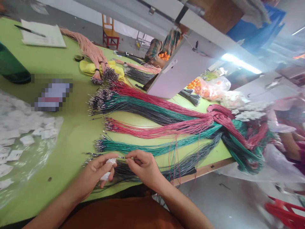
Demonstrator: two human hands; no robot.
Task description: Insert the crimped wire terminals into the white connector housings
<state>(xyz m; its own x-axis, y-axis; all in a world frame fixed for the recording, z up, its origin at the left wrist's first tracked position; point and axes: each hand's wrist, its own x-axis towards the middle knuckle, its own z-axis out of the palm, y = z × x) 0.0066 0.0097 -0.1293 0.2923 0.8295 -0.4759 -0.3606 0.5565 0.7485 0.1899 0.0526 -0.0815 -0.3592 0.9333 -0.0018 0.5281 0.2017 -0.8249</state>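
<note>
My left hand (98, 170) is closed around a small white plastic connector (110, 163) near the front edge of the green table (69, 127). My right hand (140, 165) pinches the metal tip of a thin wire (120, 157) just beside that connector. Under both hands lies a bundle of grey wires (181, 165). Above it lie bundles of teal wires (143, 148) and red wires (152, 130), all with metal terminals pointing left.
A clear bag of white connectors (21, 143) lies at the left. More red, teal and grey bundles (143, 106) and pink wire bundles (92, 54) lie further back. A paper pad with a pen (43, 35) and a white panel (176, 76) stand behind. Another person (288, 140) sits at the right.
</note>
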